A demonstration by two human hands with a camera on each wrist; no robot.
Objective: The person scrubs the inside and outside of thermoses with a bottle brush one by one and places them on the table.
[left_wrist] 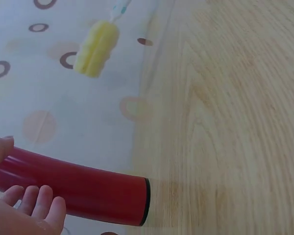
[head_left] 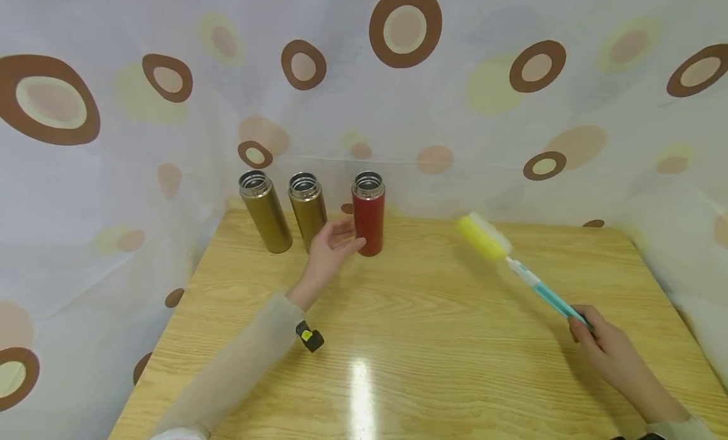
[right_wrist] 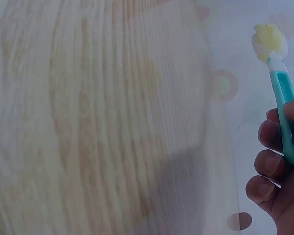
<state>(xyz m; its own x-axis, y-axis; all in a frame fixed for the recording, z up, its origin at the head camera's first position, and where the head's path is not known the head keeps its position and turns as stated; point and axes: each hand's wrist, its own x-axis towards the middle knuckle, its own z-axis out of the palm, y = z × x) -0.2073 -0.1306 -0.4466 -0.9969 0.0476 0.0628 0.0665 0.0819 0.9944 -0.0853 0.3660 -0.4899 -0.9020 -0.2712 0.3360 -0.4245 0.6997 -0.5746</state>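
Observation:
A red thermos bottle (head_left: 370, 222) without a lid stands upright at the back of the table. Beside its left side is my left hand (head_left: 332, 247), thumb tip overlapping the bottle in the head view and fingers spread from the thumb. The left wrist view has the thumb and the loosely bent fingers on either side of the red bottle (left_wrist: 98, 191). On the right, my right hand (head_left: 611, 351) grips the teal handle of a bottle brush (head_left: 554, 298). Its yellow and white sponge head (head_left: 483, 236) points up and left, held above the table.
Two gold thermos bottles, one at the far left (head_left: 267, 219) and one nearer the red one (head_left: 307, 206), stand lidless at the back left. Patterned curtain (head_left: 409, 111) closes off the back and sides of the wooden table (head_left: 432, 339). A black strap device hangs at the left wrist (head_left: 309, 336).

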